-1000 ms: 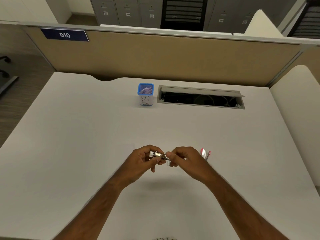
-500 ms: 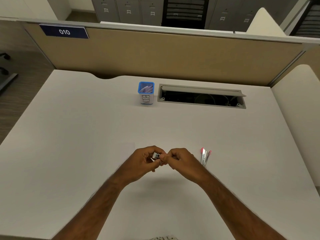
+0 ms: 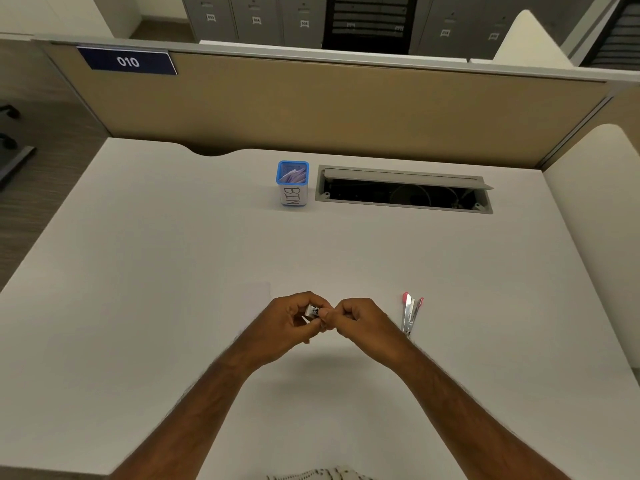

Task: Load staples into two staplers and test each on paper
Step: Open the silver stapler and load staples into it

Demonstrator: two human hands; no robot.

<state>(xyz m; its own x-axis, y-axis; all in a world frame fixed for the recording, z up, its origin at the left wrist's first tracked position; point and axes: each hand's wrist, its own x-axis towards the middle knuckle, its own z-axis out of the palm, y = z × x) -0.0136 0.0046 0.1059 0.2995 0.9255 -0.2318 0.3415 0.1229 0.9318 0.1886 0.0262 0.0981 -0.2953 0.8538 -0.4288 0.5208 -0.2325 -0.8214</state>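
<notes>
White desk [image 3: 173, 271]: both hands mostly hide a small stapler [image 3: 313, 311].

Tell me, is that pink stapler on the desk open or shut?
Open. The stapler lies on the desk with its two pink-tipped arms spread apart in a narrow V.

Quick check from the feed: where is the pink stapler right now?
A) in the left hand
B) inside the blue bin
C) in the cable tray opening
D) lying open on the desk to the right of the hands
D: the pink stapler lies opened out on the desk, just right of the right hand, and no hand touches it.
</notes>
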